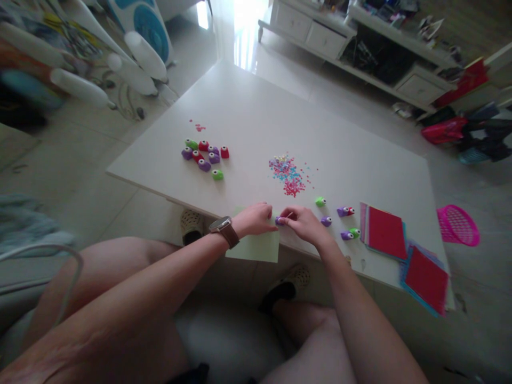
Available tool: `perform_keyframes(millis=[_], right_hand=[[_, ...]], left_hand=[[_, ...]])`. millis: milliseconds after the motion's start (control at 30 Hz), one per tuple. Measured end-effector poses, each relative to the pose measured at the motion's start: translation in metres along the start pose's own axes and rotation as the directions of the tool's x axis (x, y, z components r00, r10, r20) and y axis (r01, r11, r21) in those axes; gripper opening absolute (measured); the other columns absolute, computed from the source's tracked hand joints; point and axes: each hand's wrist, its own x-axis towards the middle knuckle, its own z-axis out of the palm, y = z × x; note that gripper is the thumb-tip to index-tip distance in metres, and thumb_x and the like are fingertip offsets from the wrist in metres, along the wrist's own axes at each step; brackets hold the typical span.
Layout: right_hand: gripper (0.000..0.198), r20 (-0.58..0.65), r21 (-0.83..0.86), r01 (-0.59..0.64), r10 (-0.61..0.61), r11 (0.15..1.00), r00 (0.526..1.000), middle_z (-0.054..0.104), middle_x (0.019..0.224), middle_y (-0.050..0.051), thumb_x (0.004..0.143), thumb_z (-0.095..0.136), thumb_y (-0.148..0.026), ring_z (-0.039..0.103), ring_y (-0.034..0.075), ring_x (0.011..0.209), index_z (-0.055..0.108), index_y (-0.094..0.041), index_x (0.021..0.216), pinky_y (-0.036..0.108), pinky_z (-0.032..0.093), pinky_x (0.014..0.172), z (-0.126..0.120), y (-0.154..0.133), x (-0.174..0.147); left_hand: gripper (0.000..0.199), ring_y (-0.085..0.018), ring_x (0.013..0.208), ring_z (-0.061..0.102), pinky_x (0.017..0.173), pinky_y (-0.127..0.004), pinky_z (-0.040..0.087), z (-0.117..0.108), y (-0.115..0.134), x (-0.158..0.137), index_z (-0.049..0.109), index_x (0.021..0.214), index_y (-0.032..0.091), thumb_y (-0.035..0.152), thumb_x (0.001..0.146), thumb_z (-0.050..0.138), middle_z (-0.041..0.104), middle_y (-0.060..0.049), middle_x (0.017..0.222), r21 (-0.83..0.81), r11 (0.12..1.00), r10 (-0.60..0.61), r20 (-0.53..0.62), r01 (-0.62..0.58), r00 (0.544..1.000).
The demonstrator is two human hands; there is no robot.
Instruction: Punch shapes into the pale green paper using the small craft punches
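A small purple punch (279,220) is pinched between both hands over a pale green sheet (256,246) at the counter (248,106) edge.

The sheet is pressed down under the left hand (256,218), whose fingers are curled narrow; whether they also grip the punch cannot be told, as it is mostly hidden. The right hand (304,223) is closed on the punch with its fingertips. Just beyond the right fingers a green punch (320,201) and more purple punches (326,221) are set, with red paper stacks (386,232) further to that side. Confetti (288,175) is scattered ahead of the fingers, and a cluster of punches (205,156) is laid well apart, beyond the left hand.
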Motion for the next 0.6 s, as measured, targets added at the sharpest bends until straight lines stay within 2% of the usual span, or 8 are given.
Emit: perform_keyframes(millis=[67,133,200,367,467,533,600], right_hand=[[0.008,-0.006,0.012,-0.031,0.031,0.999,1.000,0.077,0.086,0.005,0.090,0.077,-0.013,0.069,0.020,0.081,0.076,-0.019,0.085,0.030,0.049,0.076,0.001,-0.001,0.001],[0.010,-0.015,0.023,-0.067,0.067,0.998,0.998,0.076,0.084,0.004,0.088,0.077,-0.010,0.068,0.019,0.079,0.074,-0.018,0.083,0.030,0.048,0.073,0.002,-0.002,0.003],[0.012,-0.039,0.019,-0.113,0.114,0.993,0.993,0.075,0.080,0.004,0.085,0.081,-0.012,0.067,0.019,0.077,0.072,-0.018,0.080,0.029,0.047,0.070,0.003,-0.001,0.006],[0.029,-0.114,-0.082,-0.240,0.230,0.967,0.966,0.068,0.069,0.003,0.078,0.089,-0.018,0.063,0.019,0.071,0.062,-0.020,0.067,0.029,0.041,0.064,0.009,-0.006,0.011],[0.033,-0.154,-0.148,-0.272,0.249,0.951,0.956,0.066,0.067,0.003,0.077,0.090,-0.019,0.061,0.019,0.071,0.060,-0.021,0.064,0.030,0.040,0.064,0.013,-0.011,0.014],[0.033,-0.145,-0.140,-0.265,0.245,0.954,0.959,0.066,0.068,0.003,0.077,0.091,-0.018,0.061,0.019,0.071,0.060,-0.020,0.064,0.030,0.040,0.065,0.012,-0.010,0.015],[0.029,-0.089,-0.061,-0.246,0.241,0.967,0.967,0.067,0.070,0.002,0.078,0.090,-0.019,0.062,0.018,0.072,0.063,-0.019,0.067,0.029,0.041,0.065,0.009,-0.004,0.014]], left_hand=[[0.046,-0.025,0.091,0.068,0.076,-0.034,0.048,-0.001,0.003,0.001,0.071,0.094,0.018,0.064,0.092,0.068,0.075,-0.011,0.101,-0.027,0.999,-0.033,0.005,0.033,0.999],[0.053,-0.024,0.088,0.068,0.073,-0.034,0.046,-0.001,0.006,0.002,0.071,0.092,0.019,0.070,0.097,0.058,0.076,-0.011,0.100,-0.030,0.997,-0.073,-0.007,0.073,0.997],[0.054,-0.024,0.088,0.068,0.070,-0.033,0.043,-0.001,0.008,0.003,0.072,0.091,0.020,0.072,0.098,0.055,0.077,-0.010,0.100,-0.018,0.993,-0.118,-0.024,0.117,0.993],[0.048,-0.023,0.083,0.067,0.066,-0.032,0.039,-0.002,0.013,0.004,0.072,0.091,0.022,0.070,0.093,0.066,0.076,-0.007,0.089,-0.046,0.974,-0.224,-0.041,0.222,0.974],[0.045,-0.022,0.079,0.065,0.063,-0.032,0.038,-0.003,0.014,0.006,0.071,0.089,0.022,0.067,0.086,0.075,0.075,-0.006,0.087,-0.089,0.962,-0.263,-0.072,0.257,0.962],[0.047,-0.021,0.077,0.064,0.062,-0.032,0.037,-0.005,0.012,0.008,0.070,0.086,0.022,0.068,0.083,0.076,0.074,-0.005,0.085,-0.116,0.960,-0.264,-0.062,0.255,0.963],[0.050,-0.021,0.076,0.064,0.061,-0.032,0.038,-0.007,0.010,0.010,0.068,0.085,0.021,0.071,0.084,0.074,0.073,-0.004,0.083,-0.145,0.961,-0.238,-0.003,0.236,0.971]])
